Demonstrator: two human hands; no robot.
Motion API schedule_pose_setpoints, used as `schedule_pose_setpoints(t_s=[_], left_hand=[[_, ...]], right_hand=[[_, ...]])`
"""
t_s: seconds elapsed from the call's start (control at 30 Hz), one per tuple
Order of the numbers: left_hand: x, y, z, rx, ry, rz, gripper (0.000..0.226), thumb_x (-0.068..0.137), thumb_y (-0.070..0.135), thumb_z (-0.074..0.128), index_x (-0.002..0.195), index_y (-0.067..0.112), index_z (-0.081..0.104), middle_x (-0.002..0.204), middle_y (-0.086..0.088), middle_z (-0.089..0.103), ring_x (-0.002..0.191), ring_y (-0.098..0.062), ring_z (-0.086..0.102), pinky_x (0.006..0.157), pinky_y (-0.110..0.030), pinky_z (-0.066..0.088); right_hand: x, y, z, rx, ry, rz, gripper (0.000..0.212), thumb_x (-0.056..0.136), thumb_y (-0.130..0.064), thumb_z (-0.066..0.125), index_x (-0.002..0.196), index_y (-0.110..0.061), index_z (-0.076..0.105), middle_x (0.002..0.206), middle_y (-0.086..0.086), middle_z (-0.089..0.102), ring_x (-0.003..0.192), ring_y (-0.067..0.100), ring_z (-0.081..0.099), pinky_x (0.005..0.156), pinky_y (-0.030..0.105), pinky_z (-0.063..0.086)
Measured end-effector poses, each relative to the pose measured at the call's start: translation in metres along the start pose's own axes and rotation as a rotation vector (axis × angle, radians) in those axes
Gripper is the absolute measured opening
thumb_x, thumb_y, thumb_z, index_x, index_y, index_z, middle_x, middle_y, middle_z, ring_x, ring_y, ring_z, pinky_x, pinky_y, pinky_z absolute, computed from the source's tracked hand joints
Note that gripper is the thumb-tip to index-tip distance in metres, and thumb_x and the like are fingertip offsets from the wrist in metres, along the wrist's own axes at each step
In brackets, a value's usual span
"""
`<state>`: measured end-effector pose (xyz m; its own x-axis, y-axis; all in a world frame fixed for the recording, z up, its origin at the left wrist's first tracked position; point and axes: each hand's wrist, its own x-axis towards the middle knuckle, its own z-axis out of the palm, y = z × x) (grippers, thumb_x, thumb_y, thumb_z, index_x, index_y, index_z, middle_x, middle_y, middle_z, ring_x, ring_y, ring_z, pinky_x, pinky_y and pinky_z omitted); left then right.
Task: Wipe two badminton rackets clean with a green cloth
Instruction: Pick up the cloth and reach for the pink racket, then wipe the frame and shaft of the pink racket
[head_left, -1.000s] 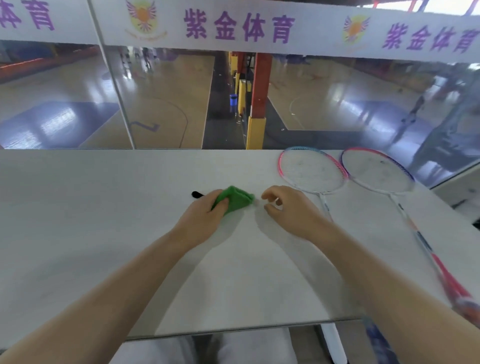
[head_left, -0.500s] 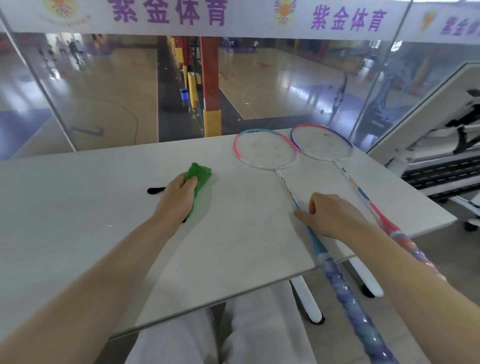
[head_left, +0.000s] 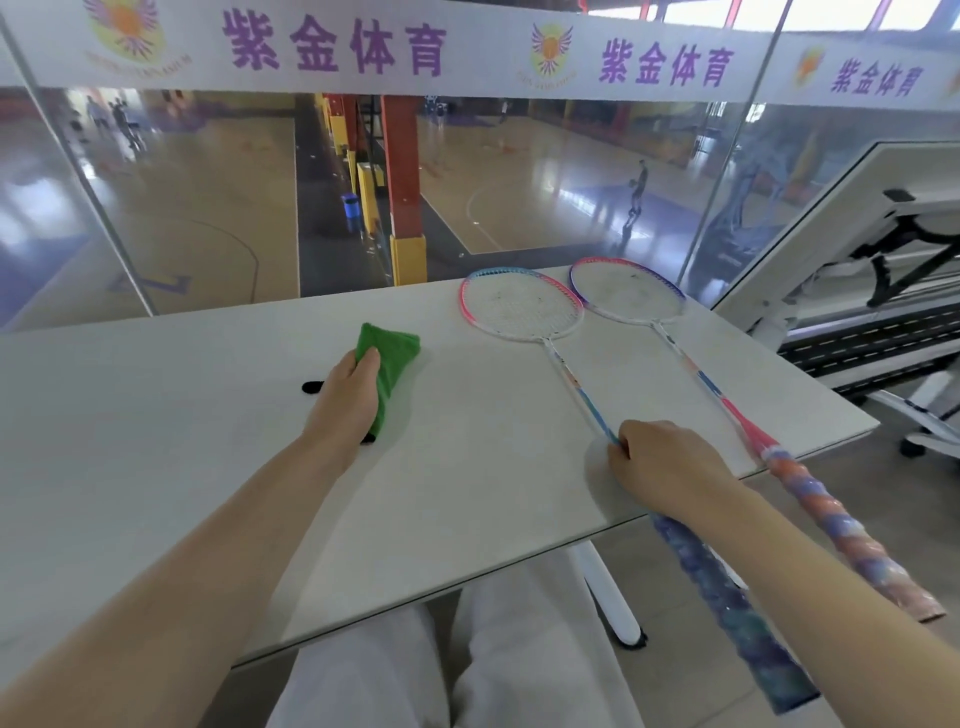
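The right hand (head_left: 662, 467) is curled around the lower shaft of the nearer racket (head_left: 524, 309), just above its dark blue grip, which overhangs the counter (head_left: 208, 467) edge. The left hand (head_left: 345, 400) grips the folded green cloth (head_left: 392, 358), resting on the counter to the left of both rackets. The held racket's long axis runs from the right hand away and leftward, its pink-and-blue head lying flat at the far edge, forward and right of the cloth. The second racket (head_left: 628, 291) lies just beside it, roughly parallel, farther right, its orange-and-purple grip also overhanging. No containers show. Lifting or swinging the head toward the cloth looks the likely next move.
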<state>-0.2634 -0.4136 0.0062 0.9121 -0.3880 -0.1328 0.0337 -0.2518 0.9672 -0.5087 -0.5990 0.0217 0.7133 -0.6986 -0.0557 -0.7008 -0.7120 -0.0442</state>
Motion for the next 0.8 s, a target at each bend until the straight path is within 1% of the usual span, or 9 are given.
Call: schedule_pose_setpoints(t_s=[0.17,0.33,0.43,0.47,0.57,0.6,0.7,0.73,0.8], left_hand=[[-0.003,0.002,-0.007,-0.093,0.043,-0.072,0.033,0.084,0.062,0.036,0.094,0.040,0.060,0.104,-0.004,0.066,0.095,-0.027,0.063,0.082,-0.043,0.050],[-0.004,0.009,-0.012,-0.342,0.074,-0.133,0.024,0.100,0.043,0.040,0.091,0.031,0.059,0.101,-0.005,0.062,0.090,-0.024,0.057,0.078,-0.037,0.045],[-0.002,0.010,-0.023,-0.468,0.123,-0.183,0.021,0.101,0.040,0.043,0.092,0.028,0.058,0.105,-0.004,0.065,0.093,-0.025,0.061,0.089,-0.041,0.050],[-0.001,0.009,-0.028,-0.514,0.134,-0.206,0.021,0.101,0.039,0.044,0.092,0.027,0.058,0.103,-0.003,0.065,0.091,-0.024,0.063,0.089,-0.041,0.051],[-0.006,0.008,-0.045,-0.662,0.163,-0.230,0.022,0.103,0.038,0.043,0.088,0.026,0.055,0.091,0.001,0.064,0.081,-0.018,0.062,0.076,-0.033,0.048],[-0.007,0.007,-0.051,-0.699,0.180,-0.232,0.022,0.103,0.038,0.043,0.089,0.026,0.054,0.091,0.002,0.064,0.082,-0.018,0.062,0.076,-0.033,0.047],[-0.012,0.005,-0.078,-0.802,0.241,-0.244,0.021,0.102,0.040,0.042,0.101,0.023,0.056,0.097,-0.001,0.065,0.088,-0.023,0.064,0.090,-0.043,0.047],[-0.012,0.005,-0.087,-0.831,0.264,-0.248,0.021,0.103,0.039,0.042,0.107,0.022,0.054,0.098,-0.002,0.064,0.090,-0.024,0.064,0.092,-0.047,0.048],[-0.015,0.004,-0.106,-0.891,0.312,-0.225,0.023,0.104,0.035,0.041,0.116,0.020,0.052,0.096,-0.002,0.062,0.087,-0.022,0.062,0.087,-0.049,0.049]], right_hand=[[-0.005,-0.001,0.001,0.145,-0.008,-0.005,0.029,0.102,-0.033,0.036,0.088,-0.012,0.050,0.084,0.005,0.058,0.074,0.024,0.055,0.062,0.032,0.041],[-0.015,-0.010,-0.001,0.255,-0.007,-0.078,0.031,0.102,-0.034,0.037,0.077,-0.018,0.045,0.077,0.002,0.057,0.063,0.017,0.050,0.056,0.029,0.039],[-0.020,-0.021,-0.004,0.340,-0.003,-0.128,0.031,0.101,-0.036,0.040,0.079,-0.016,0.048,0.073,0.001,0.058,0.061,0.018,0.049,0.057,0.032,0.041],[-0.021,-0.027,-0.005,0.362,-0.006,-0.145,0.030,0.101,-0.037,0.040,0.080,-0.016,0.049,0.073,0.001,0.058,0.060,0.017,0.048,0.057,0.032,0.042],[-0.021,-0.045,-0.005,0.454,-0.056,-0.203,0.029,0.100,-0.038,0.041,0.082,-0.017,0.050,0.072,0.001,0.059,0.055,0.017,0.046,0.055,0.031,0.042],[-0.019,-0.052,-0.004,0.486,-0.079,-0.223,0.028,0.100,-0.038,0.041,0.084,-0.017,0.051,0.072,0.002,0.061,0.055,0.017,0.047,0.055,0.031,0.043],[-0.015,-0.077,-0.004,0.560,-0.140,-0.276,0.027,0.100,-0.038,0.043,0.085,-0.018,0.052,0.072,0.004,0.063,0.054,0.017,0.048,0.053,0.031,0.045],[-0.013,-0.086,-0.003,0.581,-0.156,-0.294,0.027,0.100,-0.038,0.043,0.084,-0.019,0.052,0.071,0.003,0.063,0.053,0.017,0.049,0.053,0.031,0.044],[-0.009,-0.103,-0.002,0.607,-0.190,-0.328,0.026,0.099,-0.039,0.044,0.082,-0.020,0.052,0.069,0.001,0.062,0.051,0.016,0.048,0.052,0.030,0.043]])
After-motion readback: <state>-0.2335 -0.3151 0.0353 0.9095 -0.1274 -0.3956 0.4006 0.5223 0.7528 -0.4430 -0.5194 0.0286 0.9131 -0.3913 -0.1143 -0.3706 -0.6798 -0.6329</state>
